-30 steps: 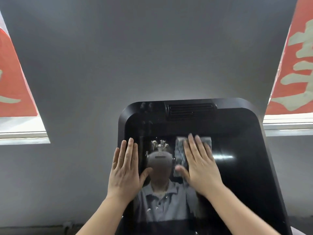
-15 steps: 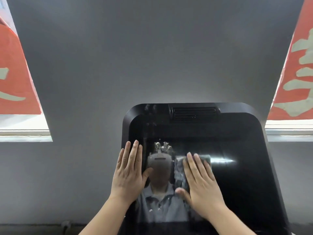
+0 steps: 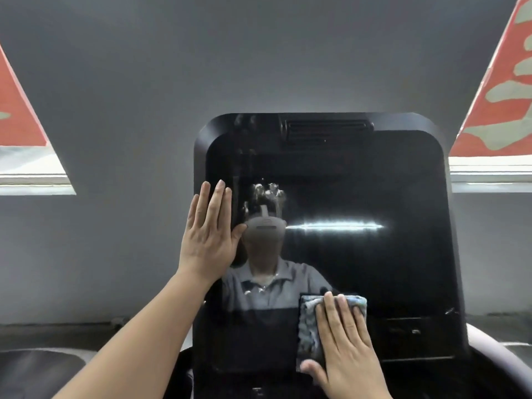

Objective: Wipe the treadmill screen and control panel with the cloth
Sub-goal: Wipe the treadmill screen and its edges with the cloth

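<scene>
Right hand (image 3: 347, 345) is flat on the folded blue-grey cloth (image 3: 309, 329), fingers straight and close together, thumb splayed out low on the cloth's near corner. It presses the cloth against the lower part of the treadmill screen (image 3: 359, 254), just right of the screen's midline, close above the darker band of the control panel (image 3: 403, 338). The cloth stands taller than it is wide, long axis running up the screen, and its top edge peeks out beyond the fingertips.

Left hand (image 3: 208, 234) lies open on the screen's left edge, 4 fingers straight and together pointing up, thumb angled out onto the glass. It holds nothing; it looks like a brace steadying the console.

Here is what the coming move turns on: the unwiped ground. The broad right half of the screen lies up and to the right of the cloth, and the control panel sits directly below and to the right of the cloth. The right hand is the nearer one to both, by my reading, and already carries the cloth, so no handover is called for.

A pale smudge cluster (image 3: 267, 192) shows on the glass, up and left of the cloth and near the left thumb, though it may only be a reflection. A bright light streak (image 3: 334, 226) crosses the screen's middle, which makes streaks hard to judge there.
</scene>
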{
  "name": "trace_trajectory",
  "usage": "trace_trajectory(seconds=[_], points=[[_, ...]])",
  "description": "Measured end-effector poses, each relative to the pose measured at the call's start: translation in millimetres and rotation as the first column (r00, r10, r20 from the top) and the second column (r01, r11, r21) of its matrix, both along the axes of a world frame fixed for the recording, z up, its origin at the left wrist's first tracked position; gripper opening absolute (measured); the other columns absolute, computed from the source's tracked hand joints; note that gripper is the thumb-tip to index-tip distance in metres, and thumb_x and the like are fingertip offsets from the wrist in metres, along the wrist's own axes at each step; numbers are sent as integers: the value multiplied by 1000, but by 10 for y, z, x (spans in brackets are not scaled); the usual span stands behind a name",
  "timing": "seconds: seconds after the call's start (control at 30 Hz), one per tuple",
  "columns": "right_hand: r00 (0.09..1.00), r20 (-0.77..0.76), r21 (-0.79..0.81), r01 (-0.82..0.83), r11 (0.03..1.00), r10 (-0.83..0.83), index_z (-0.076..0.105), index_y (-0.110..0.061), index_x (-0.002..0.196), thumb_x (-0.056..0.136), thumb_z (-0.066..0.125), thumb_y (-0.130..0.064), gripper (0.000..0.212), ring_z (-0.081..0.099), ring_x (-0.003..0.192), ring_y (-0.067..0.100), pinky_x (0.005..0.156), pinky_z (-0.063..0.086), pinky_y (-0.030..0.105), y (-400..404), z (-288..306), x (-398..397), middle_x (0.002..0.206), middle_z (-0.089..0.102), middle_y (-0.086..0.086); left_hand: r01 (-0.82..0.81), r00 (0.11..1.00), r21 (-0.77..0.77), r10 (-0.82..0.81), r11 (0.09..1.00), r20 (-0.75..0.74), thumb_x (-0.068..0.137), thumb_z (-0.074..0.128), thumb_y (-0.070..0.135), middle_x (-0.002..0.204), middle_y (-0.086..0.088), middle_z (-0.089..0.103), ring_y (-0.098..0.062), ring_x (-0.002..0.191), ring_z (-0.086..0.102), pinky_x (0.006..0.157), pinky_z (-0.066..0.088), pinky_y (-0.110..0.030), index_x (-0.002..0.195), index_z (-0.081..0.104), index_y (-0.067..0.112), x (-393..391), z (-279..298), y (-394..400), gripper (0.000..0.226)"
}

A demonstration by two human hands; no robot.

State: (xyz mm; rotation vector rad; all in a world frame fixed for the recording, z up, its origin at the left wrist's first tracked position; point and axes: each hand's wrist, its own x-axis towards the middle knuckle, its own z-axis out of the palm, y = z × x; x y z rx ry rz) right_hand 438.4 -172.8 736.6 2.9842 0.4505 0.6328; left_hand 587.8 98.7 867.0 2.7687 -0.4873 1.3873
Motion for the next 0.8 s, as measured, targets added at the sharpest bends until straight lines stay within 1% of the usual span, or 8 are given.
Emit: trace_trajectory(seconds=[0.13, 0.23, 0.3, 0.4, 0.5, 0.57, 0.7, 0.8], points=[[992, 104, -3, 66, 998, -66, 17, -3, 158, 96, 13, -76, 95, 3, 155, 32, 121, 10, 51, 47, 837, 704, 168, 4, 16, 20, 1000, -21, -19, 1000, 25, 105, 32, 45, 164, -20, 22, -38, 154, 10, 127, 6, -46, 155, 24, -4, 13, -6, -2, 71], [984, 99, 34, 145, 989, -148, -12, -11, 157, 90, -9, -79, 95, -21, 152, 25, 124, -2, 49, 93, 1524, 1229, 165, -21, 9, 32, 999, -34, -32, 999, 15, 105, 32, 44, 164, -19, 21, -38, 154, 8, 127, 5, -46, 155, 23, -4, 2, -18, 1, 71], [983, 74, 51, 164, 985, -168, -21, -13, 154, 86, -15, -79, 95, -27, 150, 23, 124, -5, 48, 105, 1644, 1334, 162, -29, 7, 35, 999, -35, -34, 999, 7, 105, 33, 44, 165, -20, 20, -38, 155, 8, 127, 5, -47, 156, 22, -4, -5, -10, 1, 71], [989, 48, 45, 141, 989, -143, -10, -9, 158, 94, -1, -78, 94, -19, 153, 28, 125, 5, 51, 88, 1274, 1012, 166, -20, 11, 38, 999, -47, -38, 998, 0, 105, 33, 43, 165, -19, 19, -38, 155, 7, 127, 4, -46, 156, 21, -4, -6, -13, -1, 71], [996, 42, 72, 79, 994, -82, 7, -3, 159, 97, 18, -76, 96, 1, 154, 34, 120, 14, 53, 84, 559, 393, 168, -3, 17, 29, 1000, -50, -29, 998, -12, 105, 34, 43, 165, -19, 19, -37, 155, 7, 127, 7, -48, 156, 21, -4, -1, -27, 6, 71], [997, 35, 84, 59, 995, -62, 18, -1, 157, 96, 23, -75, 96, 14, 153, 36, 118, 17, 53, 73, 318, 171, 167, 9, 18, 22, 1000, -33, -23, 999, -11, 105, 34, 43, 165, -19, 20, -37, 155, 9, 126, 13, -51, 156, 22, -4, -1, -31, -2, 70], [993, 107, 72, 40, 997, -47, 25, 0, 155, 97, 20, -75, 95, 13, 153, 35, 119, 16, 53, 161, 796, 734, 166, 12, 18, 11, 1000, -15, -11, 1000, -16, 105, 34, 44, 165, -19, 22, -38, 155, 12, 122, 21, -53, 155, 26, -5, -5, -8, 11, 70], [982, 175, 66, 59, 996, -70, 14, -5, 158, 96, 9, -77, 95, -1, 155, 30, 122, 8, 50, 366, 1557, 1388, 167, 3, 14, 18, 1000, -15, -18, 1000, -5, 106, 33, 43, 164, -19, 25, -38, 154, 16, 121, 22, -53, 153, 31, -5, -15, 0, 18, 68]])
